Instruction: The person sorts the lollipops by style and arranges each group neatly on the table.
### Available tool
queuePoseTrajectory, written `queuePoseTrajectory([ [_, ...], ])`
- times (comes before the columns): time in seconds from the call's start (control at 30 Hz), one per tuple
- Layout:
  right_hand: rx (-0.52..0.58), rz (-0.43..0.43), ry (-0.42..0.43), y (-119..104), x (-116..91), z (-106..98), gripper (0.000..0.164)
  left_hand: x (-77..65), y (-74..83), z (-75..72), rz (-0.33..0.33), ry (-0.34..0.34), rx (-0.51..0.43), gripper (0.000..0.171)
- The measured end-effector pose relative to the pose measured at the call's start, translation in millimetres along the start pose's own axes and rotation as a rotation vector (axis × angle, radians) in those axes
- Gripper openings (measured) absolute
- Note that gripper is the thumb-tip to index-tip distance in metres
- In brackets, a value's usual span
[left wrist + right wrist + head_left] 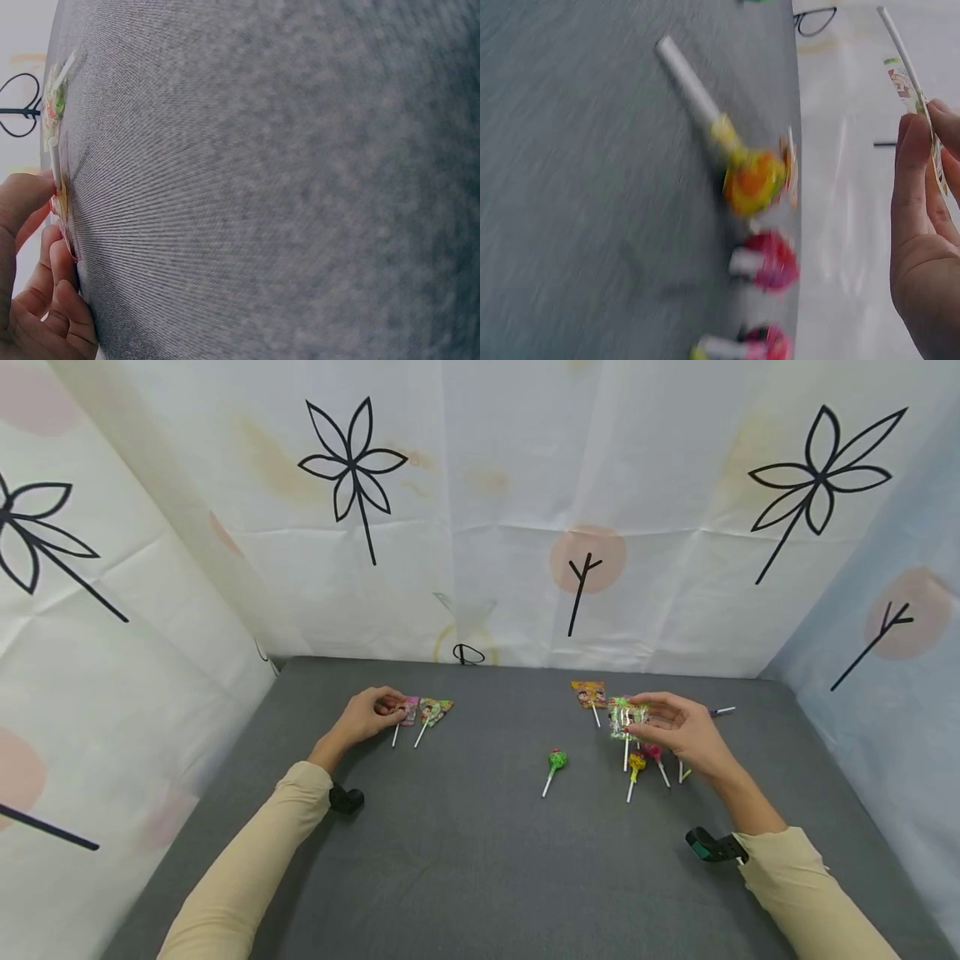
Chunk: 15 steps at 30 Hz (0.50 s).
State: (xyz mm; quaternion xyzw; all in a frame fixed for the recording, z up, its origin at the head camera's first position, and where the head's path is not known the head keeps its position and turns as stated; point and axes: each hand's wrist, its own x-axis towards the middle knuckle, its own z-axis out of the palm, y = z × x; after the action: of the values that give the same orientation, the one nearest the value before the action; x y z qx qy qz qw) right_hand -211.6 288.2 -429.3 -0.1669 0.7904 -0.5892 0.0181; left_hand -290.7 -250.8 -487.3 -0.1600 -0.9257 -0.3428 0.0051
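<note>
On the left of the table, my left hand (367, 714) pinches a flat lollipop in a pink wrapper (408, 710) that lies on the cloth. Right beside it is a flat lollipop in a yellow-green wrapper (433, 712). My right hand (678, 727) holds up a flat lollipop in a clear green-printed wrapper (622, 718), its white stick pointing down. In the right wrist view, the thumb and fingers pinch that wrapper (900, 82) above the table. Below this hand lie a yellow round lollipop (637, 763) and a pink one (654, 752).
A green round lollipop (556, 760) lies right of the middle. At the back is a flat lollipop in an orange wrapper (588, 693). More sticks show partly behind the right hand. A patterned white cloth (510, 593) stands behind the grey table (450, 860).
</note>
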Motion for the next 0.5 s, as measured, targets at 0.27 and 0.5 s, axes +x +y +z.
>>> queuePoseTrajectory([
  [0.27,0.022,0.023,-0.019,-7,23,33,0.042,-0.7,1.2,-1.0,0.007,-0.002,-0.006,0.03],
  [0.5,0.029,0.044,-0.051,-10,45,66,0.041,-0.6,1.1,-0.5,-0.003,-0.003,-0.005,0.03],
])
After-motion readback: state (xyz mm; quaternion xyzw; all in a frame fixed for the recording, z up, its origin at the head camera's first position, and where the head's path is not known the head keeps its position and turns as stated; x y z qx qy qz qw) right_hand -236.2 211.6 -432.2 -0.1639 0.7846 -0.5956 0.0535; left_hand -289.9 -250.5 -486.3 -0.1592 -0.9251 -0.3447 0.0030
